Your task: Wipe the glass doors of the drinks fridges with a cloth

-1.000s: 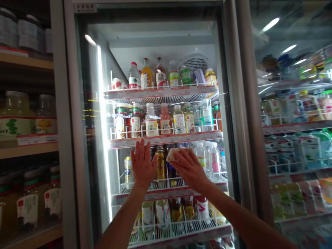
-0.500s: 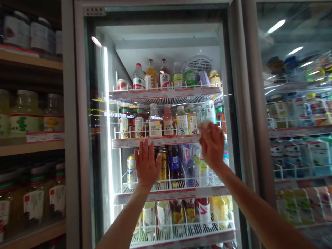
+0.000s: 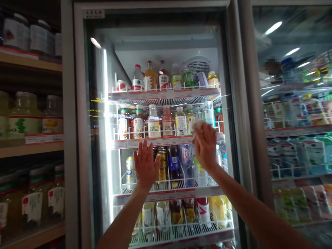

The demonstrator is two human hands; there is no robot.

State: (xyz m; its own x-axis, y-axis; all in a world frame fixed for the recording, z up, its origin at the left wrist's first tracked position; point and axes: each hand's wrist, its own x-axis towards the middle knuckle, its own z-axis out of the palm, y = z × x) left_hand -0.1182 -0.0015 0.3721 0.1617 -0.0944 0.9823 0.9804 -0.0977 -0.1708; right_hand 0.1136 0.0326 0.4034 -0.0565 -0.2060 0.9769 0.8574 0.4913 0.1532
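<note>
My left hand (image 3: 145, 165) lies flat with fingers stretched out against the glass door (image 3: 103, 138) of a drinks fridge, at the height of the third shelf. My right hand (image 3: 205, 143) presses a small white cloth (image 3: 199, 125) against the same glass, higher and to the right, near the second shelf. Only a bit of the cloth shows above the fingers. Behind the glass stand rows of bottles (image 3: 154, 121) and cans (image 3: 161, 164) on white wire shelves.
A second fridge door (image 3: 295, 121) with cartons and bottles stands to the right, split off by a grey frame post (image 3: 246, 103). Wooden shelves (image 3: 31, 148) with large jars fill the left side.
My right hand with the cloth went up and right across the glass from the third shelf to the second, then slid slightly back left. The left hand stayed flat in place.
</note>
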